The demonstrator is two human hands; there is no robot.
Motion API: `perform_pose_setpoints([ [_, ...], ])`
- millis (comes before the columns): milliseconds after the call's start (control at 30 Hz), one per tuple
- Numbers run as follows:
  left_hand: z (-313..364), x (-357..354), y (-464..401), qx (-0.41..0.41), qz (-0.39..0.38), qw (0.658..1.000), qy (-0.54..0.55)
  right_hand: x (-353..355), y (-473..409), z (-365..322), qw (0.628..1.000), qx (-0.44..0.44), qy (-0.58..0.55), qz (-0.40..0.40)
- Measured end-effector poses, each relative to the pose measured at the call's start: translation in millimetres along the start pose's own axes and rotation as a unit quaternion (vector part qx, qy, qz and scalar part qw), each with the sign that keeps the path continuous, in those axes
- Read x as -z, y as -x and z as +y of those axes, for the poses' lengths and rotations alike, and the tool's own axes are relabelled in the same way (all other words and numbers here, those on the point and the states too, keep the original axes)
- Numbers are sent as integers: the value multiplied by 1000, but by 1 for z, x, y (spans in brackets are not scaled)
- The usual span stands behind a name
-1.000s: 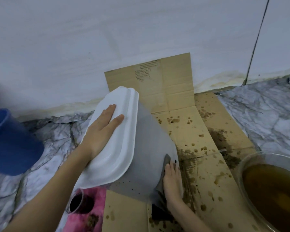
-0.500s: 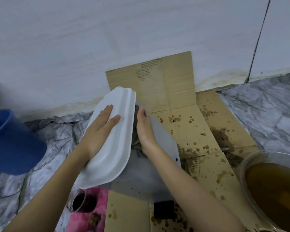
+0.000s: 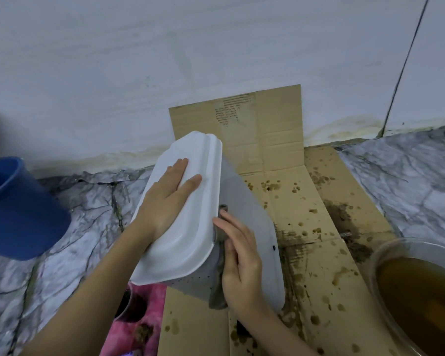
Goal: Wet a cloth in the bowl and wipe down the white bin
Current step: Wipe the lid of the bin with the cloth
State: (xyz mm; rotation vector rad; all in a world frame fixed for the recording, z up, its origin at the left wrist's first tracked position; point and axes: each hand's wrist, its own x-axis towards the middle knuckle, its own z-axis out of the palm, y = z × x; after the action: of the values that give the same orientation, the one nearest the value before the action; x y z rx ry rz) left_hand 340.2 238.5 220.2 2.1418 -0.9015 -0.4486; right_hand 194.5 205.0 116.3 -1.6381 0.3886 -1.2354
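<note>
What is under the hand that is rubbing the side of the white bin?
Under the right hand lies a grey cloth, pressed flat against the side of the white bin. Only its edges peek out; the middle of the cloth and the wall beneath are covered.

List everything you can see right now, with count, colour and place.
bin: 1, white, tipped on the cardboard, centre
cloth: 1, grey, against the bin's side under the right hand
cardboard: 1 flattened box, brown, stained, on the floor and up the wall
bowl: 1, clear, brown liquid inside, lower right
bucket: 1, blue, left edge
cup: 1, dark contents, below the bin, partly hidden
pink thing: 1, pink, bottom centre; cannot tell what it is
floor: grey marble
wall: white
left hand: flat on the bin's base
right hand: presses the cloth to the bin's side
</note>
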Motion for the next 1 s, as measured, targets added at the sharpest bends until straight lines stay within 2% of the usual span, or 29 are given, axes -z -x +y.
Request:
perform_pose_setpoints([
  [67, 1, -1, 0, -1, -1, 1000, -2, 1, -11, 3, 1000, -2, 13, 8],
  [200, 3, -1, -2, 1, -3, 1000, 2, 1, -41, 9, 997, -71, 28, -12],
  [367, 4, -3, -2, -3, -3, 1000, -7, -2, -18, 3, 999, -14, -12, 49],
  [467, 7, -7, -1, -5, -6, 1000, -18, 1, -8, 1, 994, -16, -68, 90],
  [533, 11, -10, -1, -8, -5, 1000, -25, 5, -18, 2, 995, -12, -43, 93],
  [667, 16, -14, -2, -12, -3, 999, -37, 13, -49, 9, 994, -76, -1, 83],
  [800, 15, -13, -2, -13, -1, 1000, -27, 12, -32, 7, 995, -43, 10, 84],
  [933, 14, -14, -1, -13, 0, 999, -32, 16, -23, 3, 971, -158, -53, 170],
  [1000, 16, -19, -3, -19, 0, 999, -41, 22, -33, -6, 980, -106, -63, 157],
])
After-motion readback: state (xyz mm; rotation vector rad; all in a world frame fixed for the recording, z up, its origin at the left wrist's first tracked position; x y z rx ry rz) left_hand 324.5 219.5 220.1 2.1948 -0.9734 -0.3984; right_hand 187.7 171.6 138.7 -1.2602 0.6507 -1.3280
